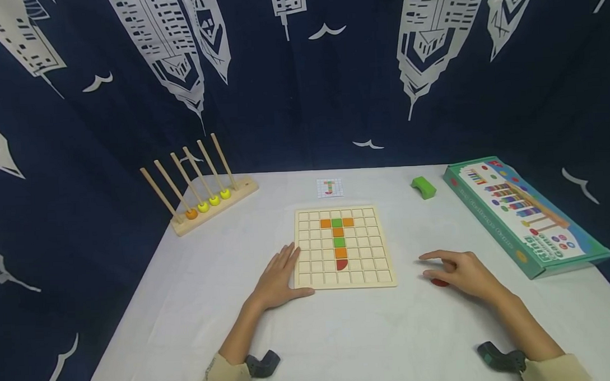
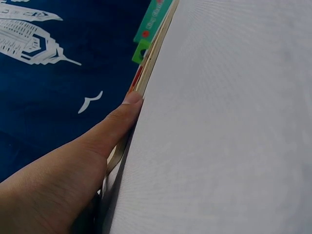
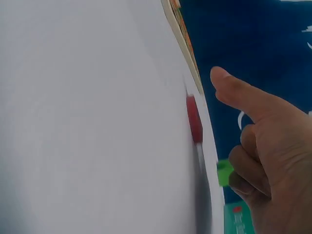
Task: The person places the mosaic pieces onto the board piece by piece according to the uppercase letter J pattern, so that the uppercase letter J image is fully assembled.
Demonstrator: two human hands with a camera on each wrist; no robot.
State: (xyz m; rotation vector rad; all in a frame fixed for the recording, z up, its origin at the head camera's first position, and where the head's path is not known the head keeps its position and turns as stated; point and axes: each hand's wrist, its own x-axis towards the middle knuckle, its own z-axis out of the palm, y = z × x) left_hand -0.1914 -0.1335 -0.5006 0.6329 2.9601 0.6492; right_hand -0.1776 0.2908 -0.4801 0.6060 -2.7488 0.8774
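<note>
A square wooden grid board (image 1: 358,275) lies mid-table, with orange, green and red pieces forming a T-like figure with a red rounded piece (image 1: 342,264) at its foot. My left hand (image 1: 279,275) rests at the board's left side, fingers spread, thumb along the near edge; the left wrist view shows that thumb (image 2: 122,114) against the rim. Right of the board, my right hand (image 1: 464,274) hovers over another red piece (image 1: 439,283) on the table. Its thumb and index finger are apart with nothing between them. In the right wrist view the red piece (image 3: 194,119) lies clear of the thumb.
A small pattern card (image 1: 330,188) lies behind the board. At the back left stands a peg rack (image 1: 212,209) with one orange and several yellow beads. A green arched block (image 1: 424,187) and a green game box (image 1: 528,216) are at the right.
</note>
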